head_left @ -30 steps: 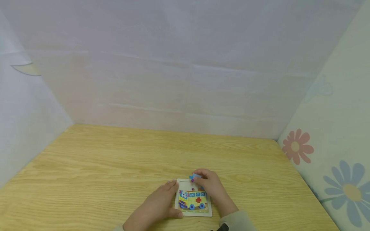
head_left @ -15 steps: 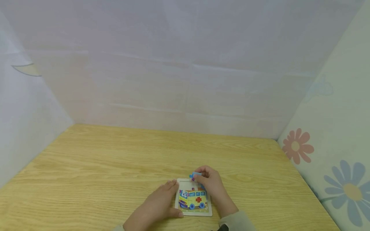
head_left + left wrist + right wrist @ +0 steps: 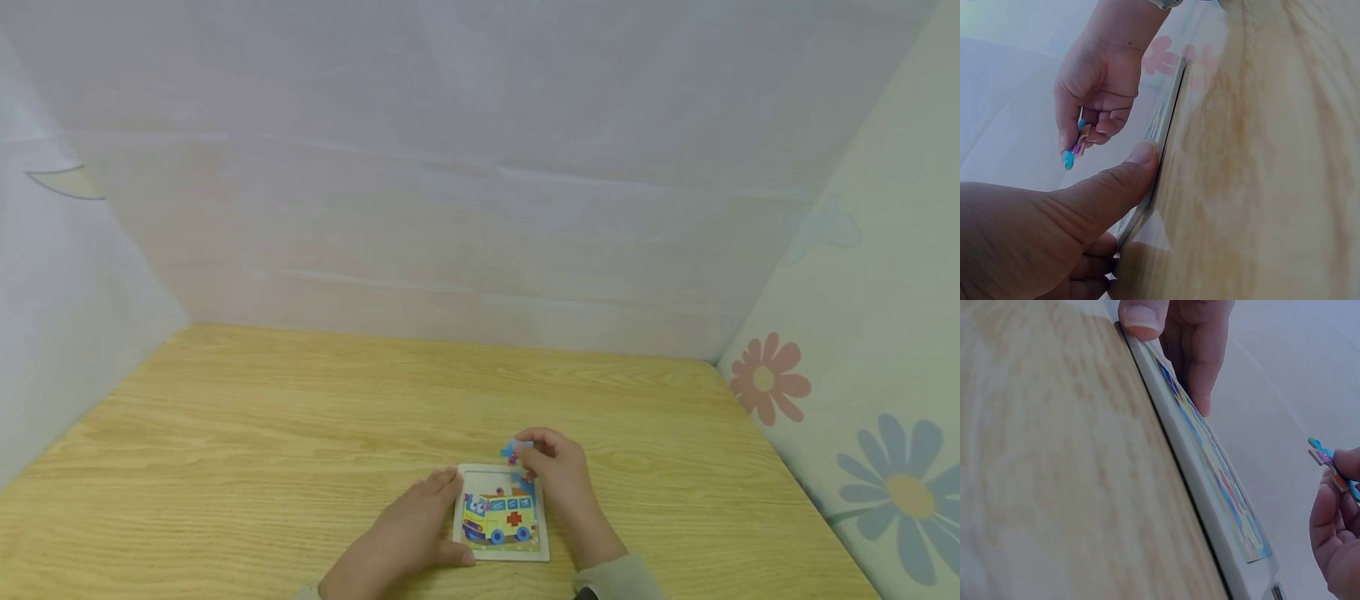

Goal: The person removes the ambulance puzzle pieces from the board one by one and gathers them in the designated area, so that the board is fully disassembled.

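Note:
A small jigsaw puzzle board (image 3: 543,552) with a pale frame lies flat on the table, showing a yellow ambulance with a red cross. Its upper part is bare. My left hand (image 3: 411,527) holds the board's left side, thumb on the near-left corner and fingers at the far-left one. Just beyond the board's far-right edge, my right hand (image 3: 561,468) pinches a jigsaw piece (image 3: 511,452) between thumb and fingers. In the right wrist view the held piece (image 3: 1320,455) shows blue, purple and orange; whether it is one piece or more I cannot tell.
The light wood table (image 3: 300,417) stretches away on all sides of the board. A pale cloth wall (image 3: 480,208) rises at its back. More cloth stands left and right, the right one (image 3: 862,350) printed with flowers.
My right hand has shifted slightly right and away from the board with the jigsaw piece, uncovering more of the board's upper right. The left hand and the board stay in place.

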### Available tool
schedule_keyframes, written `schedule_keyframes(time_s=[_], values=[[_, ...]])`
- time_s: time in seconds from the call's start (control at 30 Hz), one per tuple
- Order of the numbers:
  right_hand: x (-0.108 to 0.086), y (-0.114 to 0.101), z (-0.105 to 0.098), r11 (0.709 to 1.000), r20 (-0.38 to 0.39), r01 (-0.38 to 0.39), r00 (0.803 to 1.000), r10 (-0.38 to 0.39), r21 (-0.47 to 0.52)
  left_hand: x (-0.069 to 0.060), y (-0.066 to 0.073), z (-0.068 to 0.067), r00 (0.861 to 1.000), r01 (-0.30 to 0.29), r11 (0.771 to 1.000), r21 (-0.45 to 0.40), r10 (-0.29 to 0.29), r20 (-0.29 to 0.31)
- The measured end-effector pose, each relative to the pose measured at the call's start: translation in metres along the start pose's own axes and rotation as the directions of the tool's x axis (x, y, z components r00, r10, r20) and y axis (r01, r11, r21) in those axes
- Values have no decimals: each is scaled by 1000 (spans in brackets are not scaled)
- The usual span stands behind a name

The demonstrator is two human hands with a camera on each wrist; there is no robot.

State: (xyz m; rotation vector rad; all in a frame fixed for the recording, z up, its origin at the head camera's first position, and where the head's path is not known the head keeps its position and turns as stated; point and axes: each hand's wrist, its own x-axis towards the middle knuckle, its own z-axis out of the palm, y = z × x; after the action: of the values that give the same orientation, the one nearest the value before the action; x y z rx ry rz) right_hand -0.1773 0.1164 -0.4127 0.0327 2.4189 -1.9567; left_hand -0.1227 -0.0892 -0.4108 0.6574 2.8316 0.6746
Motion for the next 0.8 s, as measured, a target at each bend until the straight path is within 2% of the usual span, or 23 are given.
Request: schedule_keyframes(time_s=[0.17,0.5,0.8], values=[[0,0,-3,1000,-50,-12,999,13,24,-1,0,0,1000,0,1000,-2,0,-2],[-3,-2,-14,999,-99,37,994,-36,5,-1,0,0,1000,-3,1000,-2,3,-2],[-6,-4,-23,999,-103,29,994,-27,20,-1,0,1,1000,-5,1000,3,5,-2]])
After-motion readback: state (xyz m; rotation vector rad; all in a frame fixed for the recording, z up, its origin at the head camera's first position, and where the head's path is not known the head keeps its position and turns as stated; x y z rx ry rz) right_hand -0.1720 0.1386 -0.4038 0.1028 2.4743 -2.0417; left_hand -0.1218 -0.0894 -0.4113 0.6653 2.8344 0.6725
